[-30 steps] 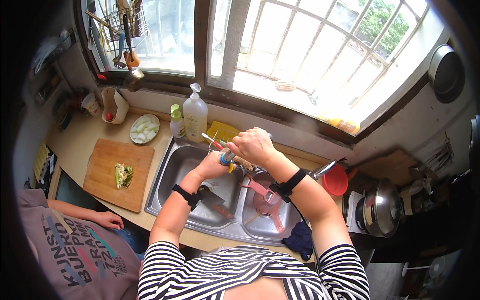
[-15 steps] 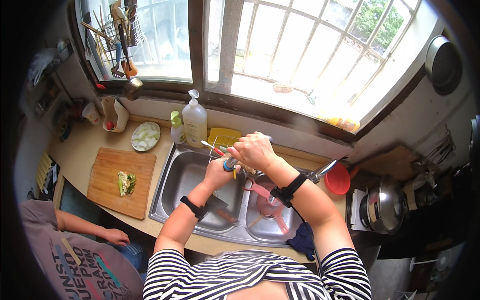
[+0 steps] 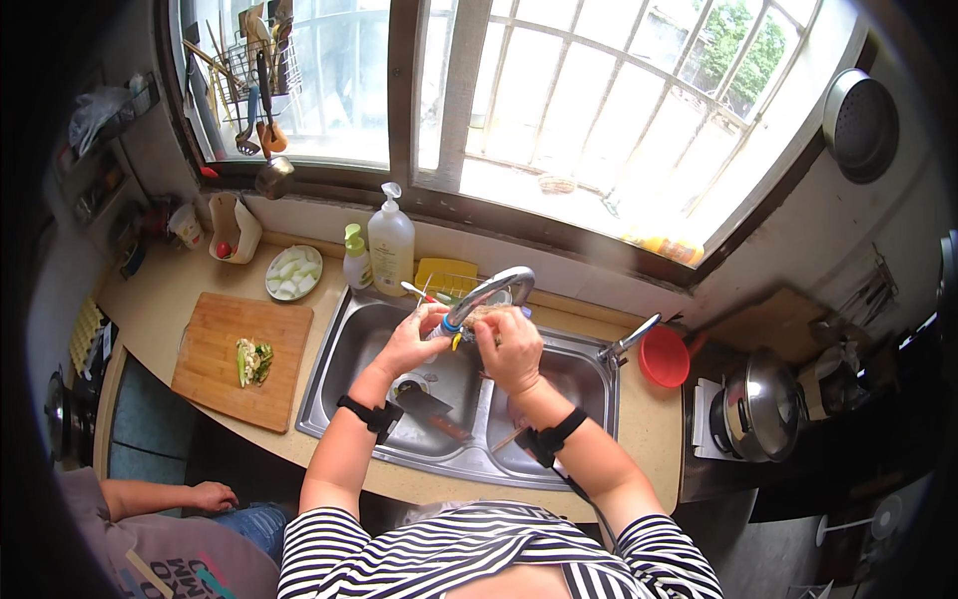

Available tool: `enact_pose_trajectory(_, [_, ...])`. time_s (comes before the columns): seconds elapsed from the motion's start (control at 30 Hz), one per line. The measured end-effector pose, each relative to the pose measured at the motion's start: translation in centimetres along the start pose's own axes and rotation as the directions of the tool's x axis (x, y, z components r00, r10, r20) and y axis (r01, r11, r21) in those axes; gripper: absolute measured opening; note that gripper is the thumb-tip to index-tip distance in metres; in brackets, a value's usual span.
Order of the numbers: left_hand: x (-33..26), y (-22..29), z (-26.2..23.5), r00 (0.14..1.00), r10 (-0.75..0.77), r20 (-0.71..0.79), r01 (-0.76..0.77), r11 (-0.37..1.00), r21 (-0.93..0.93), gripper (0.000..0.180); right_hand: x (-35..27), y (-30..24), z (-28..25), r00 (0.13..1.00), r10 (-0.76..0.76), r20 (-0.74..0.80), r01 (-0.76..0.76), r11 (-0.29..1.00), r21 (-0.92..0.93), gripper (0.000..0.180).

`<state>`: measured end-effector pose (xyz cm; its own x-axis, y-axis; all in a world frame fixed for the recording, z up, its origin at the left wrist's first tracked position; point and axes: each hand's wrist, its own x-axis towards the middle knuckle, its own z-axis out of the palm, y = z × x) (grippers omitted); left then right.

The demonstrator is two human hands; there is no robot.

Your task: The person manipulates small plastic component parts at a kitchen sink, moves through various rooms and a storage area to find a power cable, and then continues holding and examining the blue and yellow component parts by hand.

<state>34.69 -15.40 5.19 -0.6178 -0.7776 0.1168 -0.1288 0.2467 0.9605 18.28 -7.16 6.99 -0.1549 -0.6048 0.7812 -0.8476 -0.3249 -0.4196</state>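
Left hand [image 3: 407,341]: fingers curled at the blue-ringed spout end of the faucet [image 3: 498,284]; closure cannot be told.
Right hand [image 3: 513,351]: beside the spout, fingers bent; grip unclear.
Faucet: arched above the sink [image 3: 351,344].
Left basin: cleaver [image 3: 425,402] lying inside.
Cutting board [image 3: 215,364]: bears chopped greens [image 3: 253,363].

The fisheye head camera looks from close above the near edge of the long beige worktop [image 3: 649,444]. It faces downward and forward, toward the brown-framed glass window [image 3: 559,110].

Strong glare from the window [image 3: 569,110]
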Motion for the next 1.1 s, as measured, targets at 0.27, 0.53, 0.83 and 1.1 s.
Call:
enact_pose_trajectory(0.27, [-0.1, -2.2, 2.3, 0.996, 0.027, -0.080, -0.050, 0.950, -0.310, 0.031, -3.6, -1.4, 1.8, 0.930, 0.316, 0.189, -0.324, 0.946, 0.011, 0.027])
enact_pose_trajectory(0.53, [-0.1, -1.7, 4.2, 0.966, 0.090, -0.240, -0.130, 0.979, -0.155, 0.024, -3.3, -0.7, 1.2, 0.925, 0.339, 0.169, -0.324, 0.939, -0.111, 0.022])
enact_pose_trajectory(0.83, [-0.4, -1.2, 5.2, 0.961, 0.062, -0.268, -0.114, 0.976, -0.184, 0.024, -3.9, 0.3, 1.2, 0.699, 0.602, 0.385, -0.711, 0.641, 0.289, 0.023])
enact_pose_trajectory(1.1, [0.3, -1.1, 5.0, 0.961, 0.068, -0.270, -0.127, 0.970, -0.205, 0.025, -3.8, 0.9, 0.9, 0.952, 0.252, 0.175, -0.250, 0.968, -0.034, 0.029])
